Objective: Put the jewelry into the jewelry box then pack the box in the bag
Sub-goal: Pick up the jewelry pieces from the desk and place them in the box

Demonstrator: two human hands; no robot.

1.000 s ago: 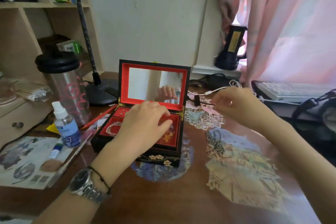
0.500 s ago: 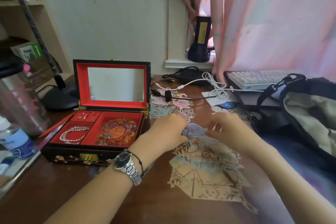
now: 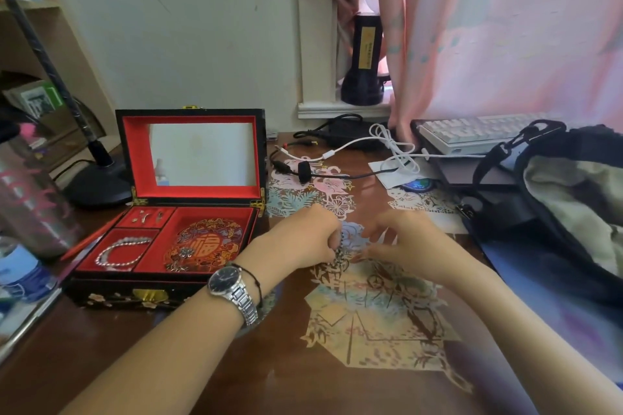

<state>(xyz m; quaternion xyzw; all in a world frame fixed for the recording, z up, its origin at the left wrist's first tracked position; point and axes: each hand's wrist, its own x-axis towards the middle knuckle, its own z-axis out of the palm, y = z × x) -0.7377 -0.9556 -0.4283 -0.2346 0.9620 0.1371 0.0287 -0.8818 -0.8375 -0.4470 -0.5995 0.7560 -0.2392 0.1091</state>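
Note:
The black lacquer jewelry box [image 3: 141, 295] stands open at the left, red inside, with a mirror in its lid. A pearl bracelet [image 3: 121, 251] lies in its front left compartment, small earrings [image 3: 146, 216] in the back left one, and a small silver piece [image 3: 183, 254] in the large one. On the table right of the box, my left hand [image 3: 303, 236] pinches a dark beaded chain [image 3: 339, 254] that hangs from its fingers. My right hand [image 3: 406, 244] hovers just beside the chain, fingers spread. The dark bag [image 3: 569, 209] lies open at the right.
A lamp base [image 3: 96, 184], a tumbler [image 3: 30, 199] and a small bottle [image 3: 23, 271] stand left of the box. Cables [image 3: 384, 148], a headset mic [image 3: 303, 171] and a keyboard [image 3: 472, 135] lie at the back right. A torch [image 3: 364, 61] stands on the sill by the curtain.
My left hand left the box and came to the chain on the table, closing on it. My right hand came down beside it. The camera turned to the right.

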